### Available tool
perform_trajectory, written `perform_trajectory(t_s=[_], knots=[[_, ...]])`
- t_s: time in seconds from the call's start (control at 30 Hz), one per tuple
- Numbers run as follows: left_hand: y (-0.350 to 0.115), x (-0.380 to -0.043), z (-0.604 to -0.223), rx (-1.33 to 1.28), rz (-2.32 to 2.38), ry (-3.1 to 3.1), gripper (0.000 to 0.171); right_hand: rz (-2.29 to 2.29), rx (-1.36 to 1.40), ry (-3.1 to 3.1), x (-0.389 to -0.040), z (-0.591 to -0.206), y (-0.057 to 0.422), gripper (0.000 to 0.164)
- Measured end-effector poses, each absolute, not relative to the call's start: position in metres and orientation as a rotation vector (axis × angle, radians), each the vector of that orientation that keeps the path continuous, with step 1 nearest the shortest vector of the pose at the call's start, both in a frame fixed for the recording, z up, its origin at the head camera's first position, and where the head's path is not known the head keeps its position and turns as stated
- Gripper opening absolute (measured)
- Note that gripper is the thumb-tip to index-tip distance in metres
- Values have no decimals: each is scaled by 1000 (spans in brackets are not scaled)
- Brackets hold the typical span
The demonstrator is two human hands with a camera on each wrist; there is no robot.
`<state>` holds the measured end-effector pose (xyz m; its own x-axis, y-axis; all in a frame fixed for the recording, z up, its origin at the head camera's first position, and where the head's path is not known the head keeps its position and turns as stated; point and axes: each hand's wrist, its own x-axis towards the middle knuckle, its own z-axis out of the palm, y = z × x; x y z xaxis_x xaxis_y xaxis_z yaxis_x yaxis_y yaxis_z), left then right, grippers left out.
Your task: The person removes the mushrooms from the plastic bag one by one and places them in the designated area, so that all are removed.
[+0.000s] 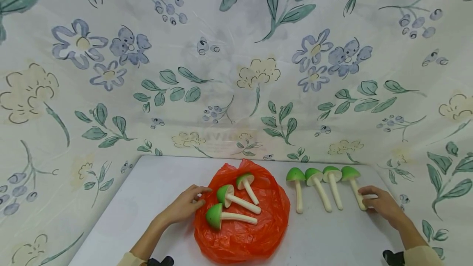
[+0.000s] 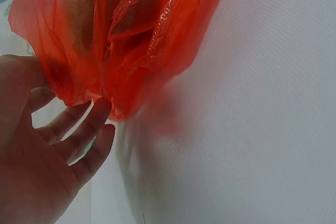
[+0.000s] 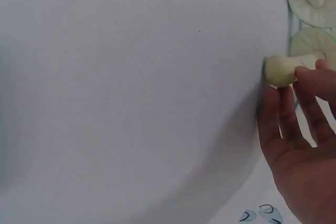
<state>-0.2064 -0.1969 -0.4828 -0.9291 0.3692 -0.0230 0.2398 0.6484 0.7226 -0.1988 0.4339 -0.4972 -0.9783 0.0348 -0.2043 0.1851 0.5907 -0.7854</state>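
One crinkled red plastic bag (image 1: 240,243) (three dome-capped mushrooms (image 1: 242,203) atop); left hand (image 1: 184,205) relaxed, touching it; right hand (image 1: 382,204) pinching a smooth mushroom stem (image 1: 356,193).

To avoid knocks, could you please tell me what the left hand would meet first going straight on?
The red bag comes first; the left hand seems to be touching its edge.

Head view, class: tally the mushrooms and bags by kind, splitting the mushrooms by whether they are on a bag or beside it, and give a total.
Green-capped mushrooms on the red plastic bag: 3
Green-capped mushrooms beside the bag: 4
Red plastic bag: 1
Total: 8
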Motion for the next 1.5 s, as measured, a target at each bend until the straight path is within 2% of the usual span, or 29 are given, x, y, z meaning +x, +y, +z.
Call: perform_trajectory(t_s=[0.67,1.5], knots=[[-198,-206,-485,490,1131,2709,35,-1329,246,2635,-193,-497,434,48],[-200,-208,-485,495,1151,2702,35,-1329,142,2744,-195,-488,423,48]])
